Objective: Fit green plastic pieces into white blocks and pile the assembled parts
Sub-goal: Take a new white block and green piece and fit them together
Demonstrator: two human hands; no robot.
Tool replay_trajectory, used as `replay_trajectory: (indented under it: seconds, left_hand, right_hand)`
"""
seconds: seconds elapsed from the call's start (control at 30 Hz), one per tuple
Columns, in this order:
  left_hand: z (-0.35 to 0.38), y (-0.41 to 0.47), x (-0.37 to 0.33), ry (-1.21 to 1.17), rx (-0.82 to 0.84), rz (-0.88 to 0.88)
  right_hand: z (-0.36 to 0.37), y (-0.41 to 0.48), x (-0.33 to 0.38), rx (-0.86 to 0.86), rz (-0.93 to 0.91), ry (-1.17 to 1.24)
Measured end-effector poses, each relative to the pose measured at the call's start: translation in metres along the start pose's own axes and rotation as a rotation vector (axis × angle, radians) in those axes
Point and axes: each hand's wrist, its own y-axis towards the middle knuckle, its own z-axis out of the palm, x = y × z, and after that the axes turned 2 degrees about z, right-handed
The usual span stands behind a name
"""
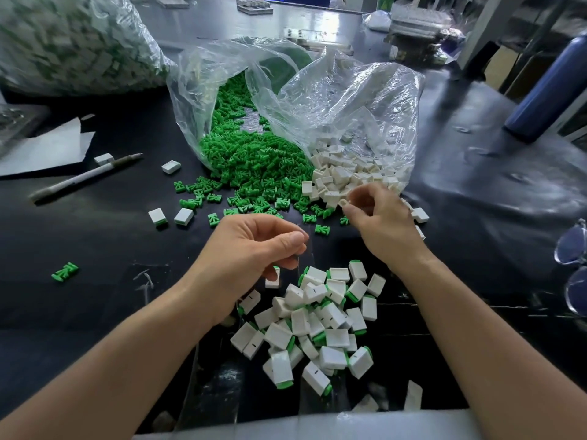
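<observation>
A heap of green plastic pieces (254, 163) spills from a clear bag onto the black table. Beside it on the right, white blocks (346, 176) spill from a second clear bag. My right hand (378, 217) is at the near edge of that heap and pinches one white block (343, 203) between thumb and fingertips. My left hand (254, 246) hovers over the table with loosely curled fingers; I see nothing held in it. Just below my hands lies a pile of assembled parts (317, 322), white blocks with green ends.
A big bag of assembled parts (73, 42) fills the far left. A pen (85, 177) and white paper (47, 147) lie at left, with stray blocks and green pieces around. A blue bottle (546, 90) stands at right, glasses (575, 265) at the right edge.
</observation>
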Motion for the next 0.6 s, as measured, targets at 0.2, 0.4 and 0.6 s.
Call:
replay_trajectory:
  seconds: [0.2,0.4,0.6]
  left_hand:
    - [-0.001,0.003,0.002,0.035,-0.096,0.064]
    - [0.0,0.002,0.001,0.049,-0.046,0.074]
    - [-0.002,0.004,0.001,0.042,-0.051,0.098]
  right_hand:
    - [-0.006,-0.021,0.025,0.484,0.184,0.62]
    - [-0.003,-0.03,0.032,0.646,0.178,0.661]
    - [-0.003,-0.029,0.033,0.624,0.139,0.622]
